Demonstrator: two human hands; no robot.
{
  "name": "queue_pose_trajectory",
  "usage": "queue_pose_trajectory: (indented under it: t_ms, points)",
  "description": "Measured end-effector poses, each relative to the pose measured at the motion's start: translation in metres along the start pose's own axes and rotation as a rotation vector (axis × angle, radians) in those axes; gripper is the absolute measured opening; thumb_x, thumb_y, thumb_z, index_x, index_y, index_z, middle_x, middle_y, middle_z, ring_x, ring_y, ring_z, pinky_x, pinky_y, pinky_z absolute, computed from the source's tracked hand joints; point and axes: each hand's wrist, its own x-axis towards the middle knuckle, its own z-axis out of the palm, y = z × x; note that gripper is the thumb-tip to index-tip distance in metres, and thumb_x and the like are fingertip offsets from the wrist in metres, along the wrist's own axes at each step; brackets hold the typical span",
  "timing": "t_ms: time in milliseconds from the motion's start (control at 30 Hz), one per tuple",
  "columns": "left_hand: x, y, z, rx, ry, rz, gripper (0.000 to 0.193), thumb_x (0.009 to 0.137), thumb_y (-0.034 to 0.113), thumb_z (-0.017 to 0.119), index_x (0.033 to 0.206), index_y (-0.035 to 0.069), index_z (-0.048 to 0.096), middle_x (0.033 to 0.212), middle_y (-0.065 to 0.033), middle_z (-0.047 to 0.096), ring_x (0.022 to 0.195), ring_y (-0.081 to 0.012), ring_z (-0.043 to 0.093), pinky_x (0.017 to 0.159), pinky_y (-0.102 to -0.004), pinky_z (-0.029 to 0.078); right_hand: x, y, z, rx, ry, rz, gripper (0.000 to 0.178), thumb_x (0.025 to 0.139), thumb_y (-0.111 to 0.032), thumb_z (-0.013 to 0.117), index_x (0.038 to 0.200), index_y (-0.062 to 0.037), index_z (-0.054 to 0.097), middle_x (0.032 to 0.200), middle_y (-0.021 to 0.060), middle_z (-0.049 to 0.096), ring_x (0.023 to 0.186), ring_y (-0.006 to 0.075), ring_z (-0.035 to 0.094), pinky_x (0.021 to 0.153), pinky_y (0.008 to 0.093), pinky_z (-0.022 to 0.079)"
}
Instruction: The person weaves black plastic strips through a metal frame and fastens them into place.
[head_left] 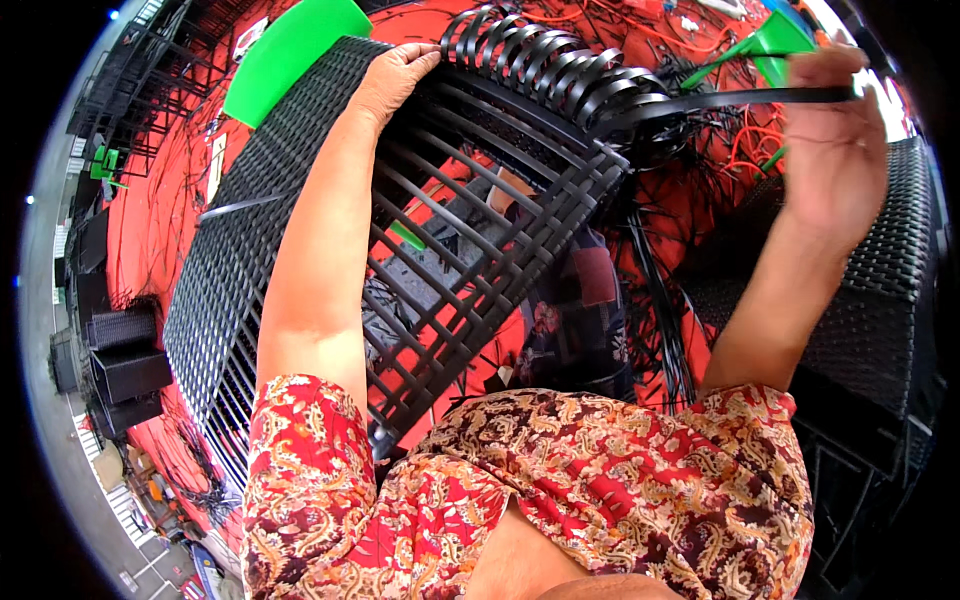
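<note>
A black wicker furniture piece (pixel 520 225) leans in front of me, part tightly woven, part open with bare parallel strands. My left hand (pixel 398 80) is closed on its top edge, fingertips pressed together beside a coil of flat black plastic strip (pixel 560 65). From the coil's right end a length of black strip (pixel 745 98) runs taut to the right. My right hand (pixel 835 150), raised at the far right and blurred by motion, grips this strip; its fingertips are smeared.
Another woven black piece (pixel 870 300) stands at my right. Green plastic seats (pixel 295 60) show at the back, on a red floor (pixel 150 240) strewn with black strip offcuts. Black metal frames (pixel 150 80) stand at the far left, and loose strips (pixel 655 310) hang near my right forearm.
</note>
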Motion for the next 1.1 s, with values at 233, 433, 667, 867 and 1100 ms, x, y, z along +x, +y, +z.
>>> queue_pose_trajectory:
  t_ms: [233, 433, 667, 867, 1100]
  points:
    - [-0.043, 0.013, -0.020, -0.121, 0.151, 0.033, 0.027, 0.088, 0.015, 0.057, 0.111, 0.001, 0.058, 0.100, -0.0003, 0.058, 0.091, -0.0069, 0.051, 0.084, -0.0217, 0.039, 0.047, -0.140, -0.056, -0.604, -0.138, -0.252, 0.030, 0.081, 0.002, 0.044, 0.109, 0.0143, 0.045, 0.106, 0.0194, 0.052, 0.100, 0.0248, 0.052, 0.088, 0.0343, 0.043]
    - [-0.113, 0.105, 0.001, -0.357, 0.133, 0.129, 0.047, 0.087, 0.024, 0.056, 0.126, -0.001, 0.043, 0.122, -0.0130, 0.051, 0.110, -0.0179, 0.049, 0.092, -0.0295, 0.038, 0.060, -0.062, -0.028, -2.074, -0.216, -0.310, 0.031, 0.084, -0.006, 0.049, 0.113, 0.0065, 0.049, 0.097, 0.0100, 0.056, 0.088, 0.0131, 0.053, 0.079, 0.0242, 0.041]
    - [-0.189, 0.161, 0.021, -1.100, 0.233, 0.200, 0.053, 0.084, 0.019, 0.061, 0.129, 0.003, 0.038, 0.081, -0.0058, 0.055, 0.081, -0.0204, 0.056, 0.087, -0.0413, 0.043, -0.017, 0.143, 0.023, -2.405, -1.285, 0.221, 0.023, 0.082, -0.010, 0.050, 0.103, -0.0012, 0.051, 0.073, 0.0086, 0.055, 0.058, 0.0198, 0.054, 0.050, 0.0335, 0.046]
    - [-0.273, 0.119, 0.002, -1.128, 0.568, 0.191, 0.034, 0.091, 0.014, 0.047, 0.119, -0.006, 0.049, 0.062, 0.0030, 0.036, 0.058, -0.0096, 0.040, 0.078, -0.0346, 0.047, -0.066, 0.116, -0.032, -2.186, -0.768, 0.356, 0.022, 0.080, -0.007, 0.047, 0.102, -0.0103, 0.052, 0.079, 0.0091, 0.055, 0.077, 0.0294, 0.059, 0.064, 0.0399, 0.048]
    - [-0.289, 0.111, 0.036, -1.035, 0.536, -0.006, 0.039, 0.094, 0.029, 0.043, 0.118, -0.001, 0.046, 0.087, -0.0077, 0.054, 0.094, -0.0259, 0.058, 0.077, -0.0399, 0.053, -0.101, 0.053, -0.095, -2.354, -0.378, 0.306, 0.022, 0.081, -0.006, 0.046, 0.101, -0.0099, 0.054, 0.084, 0.0091, 0.056, 0.086, 0.0297, 0.055, 0.073, 0.0401, 0.044]
